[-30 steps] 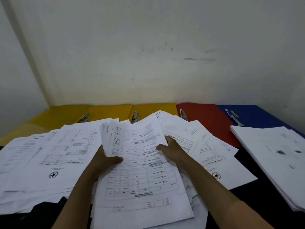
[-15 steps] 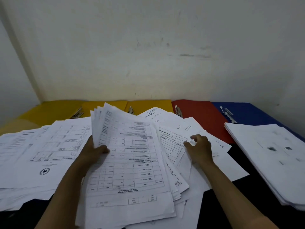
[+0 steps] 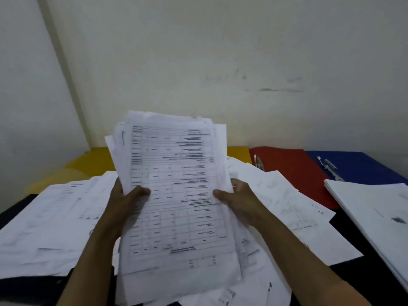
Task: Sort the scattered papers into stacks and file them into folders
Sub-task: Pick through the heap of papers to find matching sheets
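Observation:
A thick bundle of printed forms (image 3: 176, 195) is lifted off the table, tilted up toward the wall. My left hand (image 3: 125, 199) grips its left edge, thumb on the top sheet. My right hand (image 3: 238, 197) grips its right edge the same way. Loose scattered papers (image 3: 55, 217) cover the dark table on the left and under the bundle, with more scattered papers (image 3: 293, 208) on the right. Open folders lie along the wall: a yellow folder (image 3: 92, 162), a red folder (image 3: 293, 166) and a blue folder (image 3: 362, 164), the last two with metal clips.
A neat stack of white sheets (image 3: 375, 213) lies at the right, overlapping the blue folder. The dark table (image 3: 353, 277) shows at the front right and front left. A pale wall (image 3: 220, 62) stands close behind the folders.
My right hand came back from the papers on the right and took the bundle's right edge. Both hands raised the bundle off the table and tilted it up.

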